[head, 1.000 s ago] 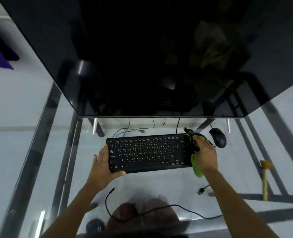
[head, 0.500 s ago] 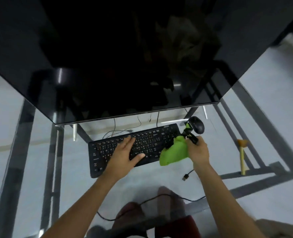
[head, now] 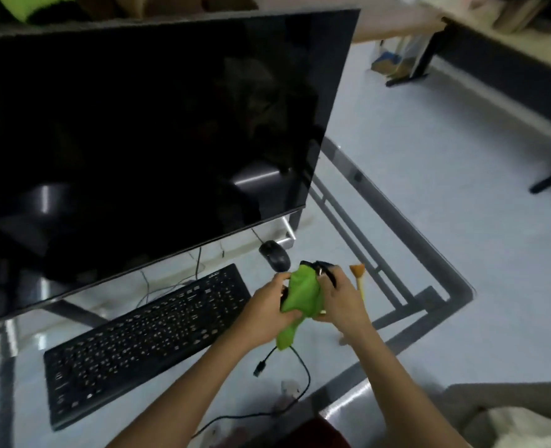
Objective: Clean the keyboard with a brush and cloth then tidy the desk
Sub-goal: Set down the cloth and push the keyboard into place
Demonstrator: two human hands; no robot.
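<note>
The room is dim and bluish; the dark monitor point(head: 144, 130) throws back faint reflections and two pale streaks of glare; the glass worktop point(head: 342, 227) gleams; edges bow with wide-angle distortion; the far corners smear with blur.

Both bare forearms reach forward from the bottom edge and converge, the hands meeting close together above the desk. The left hand point(head: 269, 303) has its fingers and thumb curled round the left side of a crumpled bright green cloth point(head: 301, 297). The right hand point(head: 342, 300) grips the cloth's right side, its fingers also closed round a black handle point(head: 324, 270).
</note>
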